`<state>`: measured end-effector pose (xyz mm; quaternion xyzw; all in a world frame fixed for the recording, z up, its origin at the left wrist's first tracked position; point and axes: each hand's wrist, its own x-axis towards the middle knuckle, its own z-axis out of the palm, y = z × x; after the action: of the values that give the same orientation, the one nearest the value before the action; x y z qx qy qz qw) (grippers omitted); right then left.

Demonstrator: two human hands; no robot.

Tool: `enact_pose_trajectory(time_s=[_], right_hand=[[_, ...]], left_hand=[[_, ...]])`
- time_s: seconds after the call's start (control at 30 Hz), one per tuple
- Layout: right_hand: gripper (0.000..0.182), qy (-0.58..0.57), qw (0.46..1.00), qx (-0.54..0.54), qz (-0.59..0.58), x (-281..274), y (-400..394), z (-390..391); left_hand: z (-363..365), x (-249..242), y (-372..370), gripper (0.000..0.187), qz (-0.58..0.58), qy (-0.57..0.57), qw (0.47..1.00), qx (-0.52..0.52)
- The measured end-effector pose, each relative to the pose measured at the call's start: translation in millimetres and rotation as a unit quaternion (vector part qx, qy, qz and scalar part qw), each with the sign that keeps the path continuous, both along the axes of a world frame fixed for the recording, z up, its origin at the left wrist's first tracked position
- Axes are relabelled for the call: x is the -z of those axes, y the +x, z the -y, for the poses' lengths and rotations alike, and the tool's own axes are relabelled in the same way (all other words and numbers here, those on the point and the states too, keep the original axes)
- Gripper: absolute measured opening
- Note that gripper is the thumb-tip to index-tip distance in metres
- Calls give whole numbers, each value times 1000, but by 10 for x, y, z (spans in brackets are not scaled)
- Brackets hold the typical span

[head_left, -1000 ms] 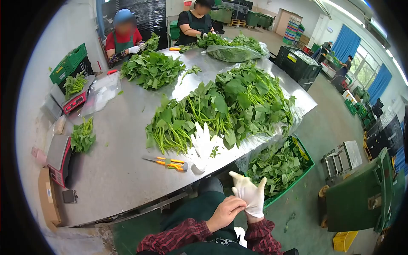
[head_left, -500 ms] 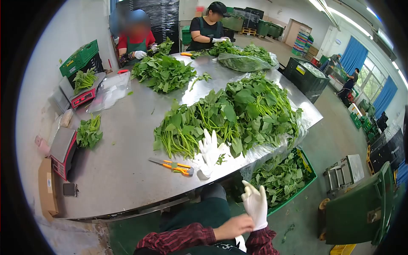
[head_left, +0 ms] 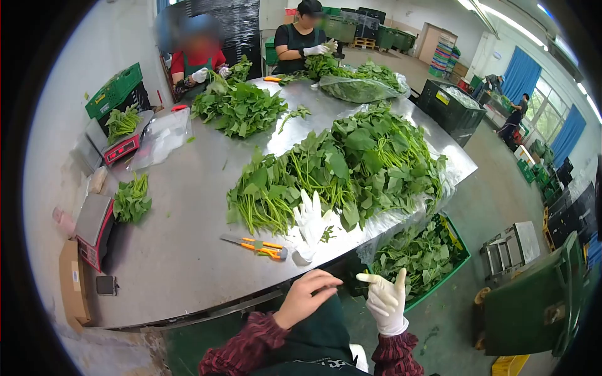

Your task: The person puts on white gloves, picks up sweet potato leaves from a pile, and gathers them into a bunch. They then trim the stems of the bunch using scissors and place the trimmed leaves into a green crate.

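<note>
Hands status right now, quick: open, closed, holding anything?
Left hand: bare, open, fingers loosely bent, holding nothing.
Right hand: gloved, open, fingers partly spread, nothing visible in it.

Across the middle and right of the desk point(head_left: 182, 250) lies the main heap of greens point(head_left: 357, 160). Before it lies a loose glove point(head_left: 309, 227), with a knife point(head_left: 272, 252) to its left. Further left, a small bunch point(head_left: 132, 199) sits beside the near scale point(head_left: 94, 220); behind, the far scale point(head_left: 122, 149) carries another bunch point(head_left: 123, 125). A crate point(head_left: 466, 254) stands below the desk's right edge.
</note>
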<state>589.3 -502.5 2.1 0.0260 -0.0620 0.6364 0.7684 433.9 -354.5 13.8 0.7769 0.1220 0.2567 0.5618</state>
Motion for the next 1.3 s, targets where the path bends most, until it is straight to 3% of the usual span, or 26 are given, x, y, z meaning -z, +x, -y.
enact_pose_trajectory(time_s=[0.07, 0.13, 0.17, 0.23, 0.27, 0.33, 0.43, 0.53, 0.6, 0.67, 0.73, 0.77, 0.8, 0.83, 0.87, 0.9, 0.93, 0.97, 1.03, 1.07, 1.1, 1.13, 1.2, 1.27, 1.3], right_hand=[[88, -27, 999, -7, -19, 169, -58, 17], [80, -21, 999, -15, -31, 370, -98, 12], [77, -38, 999, -9, -30, 422, -134, 16], [73, -60, 998, -8, -17, 463, -190, -1], [71, -77, 997, -4, -13, 469, -212, 6], [70, -96, 995, 4, -9, 486, -209, 57], [67, -124, 992, 12, 1, 513, -199, 104], [65, -144, 989, 8, 37, 555, -179, 154], [67, -155, 988, 11, 14, 577, -212, 167], [67, -170, 985, 18, -14, 556, -285, 174], [66, -183, 983, 26, -20, 615, -317, 215], [66, -96, 995, -5, -32, 723, -279, 224], [66, -126, 992, -1, -2, 721, -268, 265], [66, -114, 993, -7, 11, 715, -254, 290], [66, -102, 994, -16, 24, 717, -239, 308], [67, -108, 992, -26, 64, 767, -203, 334], [67, -157, 980, -17, 123, 725, -194, 343], [64, -221, 958, -11, 184, 694, -190, 351], [61, -277, 930, -10, 242, 598, -240, 300], [57, -349, 880, -19, 321, 502, -263, 237], [52, -415, 818, -24, 397, 404, -284, 174], [41, -415, 817, -14, 399, 313, -312, 111], [39, -426, 744, 0, 514, 122, -333, -54], [33, -447, 720, 9, 531, 112, -270, -218], [32, -468, 644, 83, 599, 7, -240, -340]], left_hand=[[-17, -673, -138, 14, 66, -18, 984, 164], [95, -1170, -202, 11, 213, -103, 893, 382], [206, -1023, -16, 13, 327, -196, 701, 603], [536, -1437, -165, 11, 425, -241, 710, 507], [639, -1481, -137, 18, 481, -299, 671, 478], [410, -1552, -83, 15, 426, -250, 681, 541], [376, -1605, -31, 12, 460, -201, 716, 485], [395, -1348, 120, 19, 528, -241, 676, 454], [304, -1394, -35, 21, 446, -280, 752, 397], [227, -1315, -20, 22, 398, -272, 788, 384], [162, -1074, -62, 19, 249, -332, 844, 338], [97, -933, -62, 16, 130, -265, 909, 293], [55, -785, -47, 10, 5, -189, 952, 239], [15, -493, -40, 8, -11, -23, 984, 174], [-47, -167, -36, 10, -26, 143, 984, 101], [-163, 97, -56, 16, -38, 218, 974, 45], [-280, 294, -77, 22, -51, 288, 956, -11], [-365, 386, -67, 27, -54, 272, 959, -67], [-600, 485, 33, 23, -79, 372, 914, -140], [-692, 469, 112, 19, -84, 407, 894, -164], [-822, 550, 177, 19, -82, 410, 892, -169], [-965, 671, 249, 15, -108, 430, 888, -123], [-1114, 632, 396, 12, -128, 450, 880, -81], [-1160, 370, 571, 9, -91, 298, 943, -117], [-1135, 232, 646, 10, -28, 234, 964, -121]])
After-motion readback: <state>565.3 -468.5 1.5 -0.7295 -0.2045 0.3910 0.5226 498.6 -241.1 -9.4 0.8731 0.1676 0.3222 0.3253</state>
